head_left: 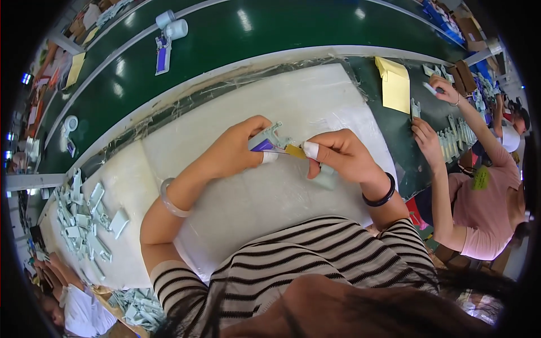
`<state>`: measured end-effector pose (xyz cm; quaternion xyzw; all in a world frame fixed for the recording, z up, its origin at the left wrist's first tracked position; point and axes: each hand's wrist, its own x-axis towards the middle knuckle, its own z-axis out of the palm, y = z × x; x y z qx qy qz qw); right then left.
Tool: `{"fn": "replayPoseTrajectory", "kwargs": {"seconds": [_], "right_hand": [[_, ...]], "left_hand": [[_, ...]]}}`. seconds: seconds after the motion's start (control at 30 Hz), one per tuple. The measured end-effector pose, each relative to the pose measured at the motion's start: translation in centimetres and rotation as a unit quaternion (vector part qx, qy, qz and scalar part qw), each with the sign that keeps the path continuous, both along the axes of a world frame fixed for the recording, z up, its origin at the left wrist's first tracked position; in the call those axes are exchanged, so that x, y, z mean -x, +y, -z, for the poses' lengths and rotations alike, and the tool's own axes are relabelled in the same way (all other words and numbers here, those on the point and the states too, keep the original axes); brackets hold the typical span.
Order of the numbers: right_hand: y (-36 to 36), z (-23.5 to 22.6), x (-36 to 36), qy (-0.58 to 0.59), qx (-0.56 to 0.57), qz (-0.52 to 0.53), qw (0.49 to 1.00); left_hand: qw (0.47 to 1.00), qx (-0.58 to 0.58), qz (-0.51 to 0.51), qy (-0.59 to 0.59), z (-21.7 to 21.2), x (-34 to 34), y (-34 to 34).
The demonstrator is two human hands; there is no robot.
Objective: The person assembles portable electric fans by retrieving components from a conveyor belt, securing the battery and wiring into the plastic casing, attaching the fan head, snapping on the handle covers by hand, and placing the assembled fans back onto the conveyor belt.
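My left hand (234,151) grips a small pale grey plastic part (269,138) with a purple face, held above the white work pad (315,101). My right hand (341,155), with white tape on its fingertips, pinches a small yellow-brown piece (295,150) against the end of that part. The two hands meet at the middle of the pad. A clear bangle sits on my left wrist and a black band on my right wrist.
A heap of several grey plastic parts (84,217) lies at the pad's left end. A green conveyor belt (236,31) runs behind, carrying a white and purple assembly (166,36). To the right a person's hands (428,141) work at more parts beside yellow sheets (395,84).
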<state>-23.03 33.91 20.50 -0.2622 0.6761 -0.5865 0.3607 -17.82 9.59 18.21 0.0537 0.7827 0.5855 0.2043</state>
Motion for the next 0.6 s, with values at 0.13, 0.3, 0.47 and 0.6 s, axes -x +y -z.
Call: {"fn": "replayPoseTrajectory", "kwargs": {"seconds": [0.13, 0.3, 0.47, 0.6], "right_hand": [[-0.2, 0.0, -0.4, -0.051, 0.022, -0.018, 0.998], [0.0, -1.0, -2.3, 0.203, -0.118, 0.014, 0.972], [-0.4, -0.3, -2.5, 0.490, -0.105, 0.078, 0.861], [-0.5, 0.3, -2.4, 0.554, -0.026, 0.133, 0.822]], "left_hand": [[0.986, 0.078, -0.046, 0.140, 0.6, -0.7, 0.6], [0.981, 0.133, -0.035, 0.136, -1.2, -1.7, 1.4], [0.974, 0.038, -0.048, 0.219, 0.3, -1.7, 1.8], [0.980, -0.156, -0.098, 0.071, 1.2, -1.8, 2.7]]}}
